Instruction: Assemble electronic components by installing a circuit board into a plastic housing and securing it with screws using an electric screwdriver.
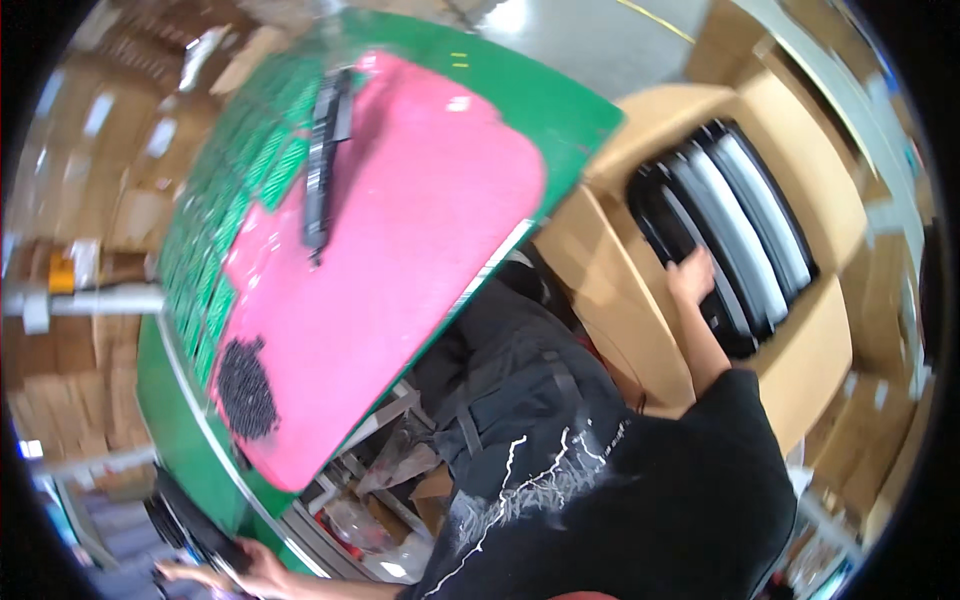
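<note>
My right hand reaches into an open cardboard box. Its fingers are curled over the near edge of a glossy black curved panel, one of several black panels with pale reflections standing side by side in the box. Low at the left, my left hand is closed around a long dark part beside the table's edge; this part is blurred and its kind is hard to make out. A slim black part with a narrow tip lies on the pink mat, out of reach of both hands.
The green table carries a heap of small black pieces and rows of ridged, shiny pieces. Beneath it are a metal frame and plastic bags. Stacked cartons stand at left, more cartons at right.
</note>
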